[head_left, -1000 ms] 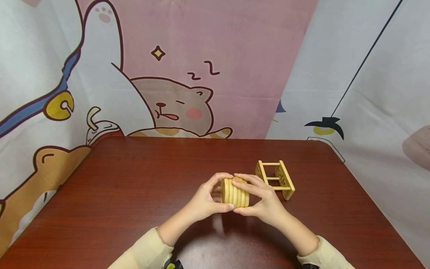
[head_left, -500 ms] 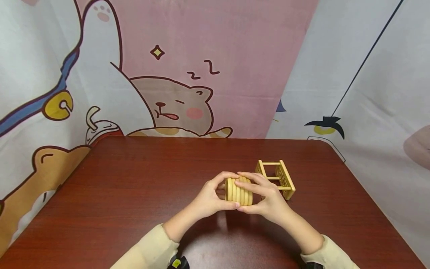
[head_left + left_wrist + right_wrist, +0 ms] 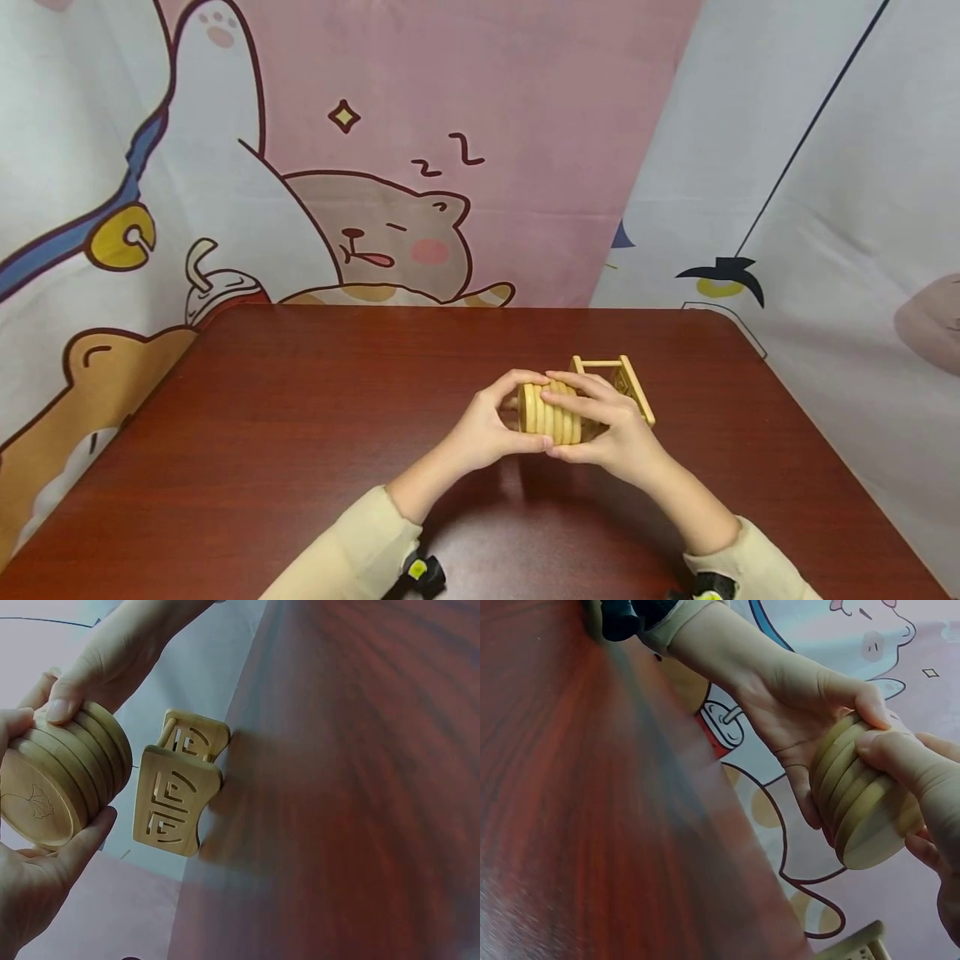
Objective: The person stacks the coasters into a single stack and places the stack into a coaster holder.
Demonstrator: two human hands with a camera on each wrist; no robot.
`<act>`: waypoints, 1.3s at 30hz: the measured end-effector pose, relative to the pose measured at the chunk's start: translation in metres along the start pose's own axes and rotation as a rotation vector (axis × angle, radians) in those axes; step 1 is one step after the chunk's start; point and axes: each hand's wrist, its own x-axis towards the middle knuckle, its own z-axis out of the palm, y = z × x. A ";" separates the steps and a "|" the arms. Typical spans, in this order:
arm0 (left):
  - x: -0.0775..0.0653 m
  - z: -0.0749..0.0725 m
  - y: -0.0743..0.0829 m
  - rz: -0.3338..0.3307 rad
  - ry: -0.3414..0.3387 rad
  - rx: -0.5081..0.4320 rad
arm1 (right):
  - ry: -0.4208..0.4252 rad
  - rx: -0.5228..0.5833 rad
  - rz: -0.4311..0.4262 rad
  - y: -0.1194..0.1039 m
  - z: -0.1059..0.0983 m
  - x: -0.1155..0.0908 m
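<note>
Between both hands, raised over the table, is a stack of round wooden coasters (image 3: 551,414) turned on its side. The left hand (image 3: 491,427) grips its left end, thumb below and fingers over the top. Around the right part curls the right hand (image 3: 611,422), its thumb near the left thumb. A line engraving shows on the outer face of the end coaster (image 3: 37,801) in the left wrist view. Just behind the right hand stands a wooden holder (image 3: 633,390) with cut-out side panels and rods, partly hidden by that hand in the head view.
The dark red-brown table (image 3: 337,400) spreads out under the hands. Behind its far edge hangs a printed cartoon cloth (image 3: 540,167). A cuff with a black wrist device (image 3: 426,575) shows at the lower middle.
Both hands have carried the coaster stack to the right and slightly up in the head view, so that it now overlaps the holder. The holder has stayed in place.
</note>
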 end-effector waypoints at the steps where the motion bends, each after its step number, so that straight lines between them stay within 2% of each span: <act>1: 0.001 0.001 0.001 -0.002 0.000 0.000 | -0.002 -0.002 0.003 0.001 -0.002 0.000; 4: 0.007 0.003 0.003 0.005 0.005 0.005 | -0.011 -0.010 0.022 0.003 -0.007 0.001; 9: 0.016 0.008 0.002 0.021 0.020 0.015 | -0.041 0.040 0.075 0.008 -0.018 0.001; 15: 0.026 0.014 0.004 0.028 0.030 0.047 | -0.025 0.041 0.011 0.017 -0.029 0.004; 19: 0.034 0.018 0.004 0.036 0.022 0.065 | -0.017 0.032 0.001 0.006 -0.038 0.013; 21: 0.040 0.020 -0.008 0.044 0.020 0.070 | -0.015 0.033 0.010 0.006 -0.042 0.013; 26: 0.055 0.025 -0.035 0.068 0.028 0.100 | -0.032 0.027 0.069 0.021 -0.050 0.003; 31: 0.062 0.029 -0.036 0.077 0.031 0.133 | -0.053 0.020 0.141 0.008 -0.058 0.010; 35: 0.067 0.031 -0.036 0.056 0.027 0.127 | -0.071 -0.003 0.167 0.001 -0.063 0.014; 39: 0.066 0.033 -0.023 0.038 0.036 0.108 | -0.087 -0.010 0.181 0.003 -0.066 0.015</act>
